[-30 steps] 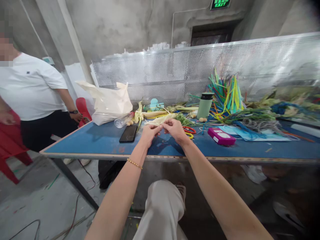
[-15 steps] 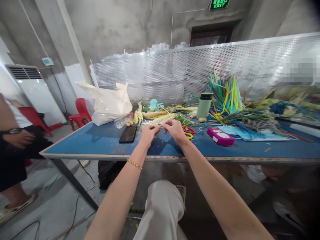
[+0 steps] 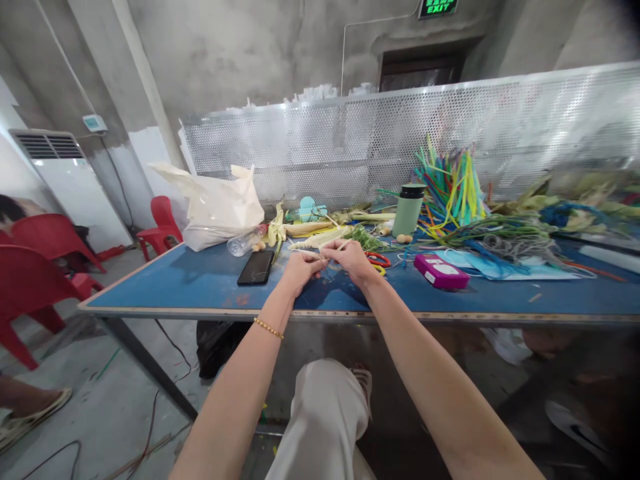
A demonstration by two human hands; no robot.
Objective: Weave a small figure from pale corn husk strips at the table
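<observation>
Over the blue table, my left hand [image 3: 301, 270] and my right hand [image 3: 350, 259] meet, fingertips almost touching. Both are closed in a pinch on a thin pale strip [image 3: 309, 253] that looks like corn husk. The strip's far part is hidden by my fingers. Just behind them lie pale corn husks [image 3: 323, 237] and some green leafy stuff [image 3: 366, 236]. Red-and-yellow scissor-like handles [image 3: 379, 260] stick out to the right of my right hand. A black phone [image 3: 255, 268] rests left of my left hand.
A white bag [image 3: 223, 207] and a clear plastic bottle [image 3: 243, 244] are at the left. To the right are a green flask [image 3: 409, 213], a purple box [image 3: 441, 271], colourful pipe cleaners [image 3: 457, 190] and tangled cords [image 3: 520, 239]. A perforated metal screen [image 3: 300, 147] stands behind the table [image 3: 165, 293].
My fingers have shifted slightly and the pale strip shows more between them. At the left, a person has stepped mostly out of view, uncovering red chairs.
</observation>
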